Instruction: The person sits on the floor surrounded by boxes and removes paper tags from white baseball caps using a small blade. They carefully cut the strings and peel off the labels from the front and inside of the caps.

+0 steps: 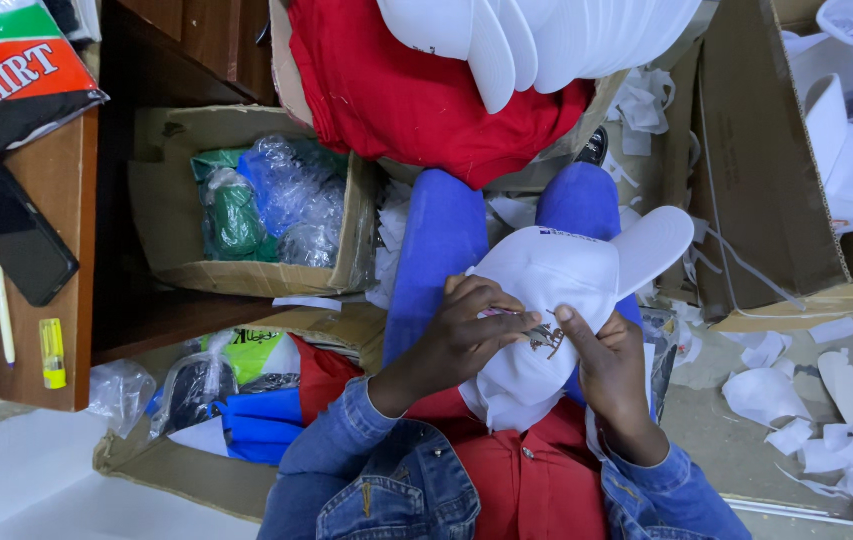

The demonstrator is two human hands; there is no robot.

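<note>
**A crowded floor and a wooden desk**

The floor (806, 400) bears an open cardboard box (246, 270) of clear and green plastic bags, and a second box (176, 470) holding blue and red cloth. A large carton (766, 200) stands to one side, with white paper scraps (816, 420) scattered near it. On the wooden desk (76, 200) lie a black phone (16, 235), a pen (2, 310) and a yellow lighter (52, 352).

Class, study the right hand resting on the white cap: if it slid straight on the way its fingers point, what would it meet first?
The right hand points toward the left hand across the white cap. It would probably cross the small dark print first, then meet the left fingers.
</note>
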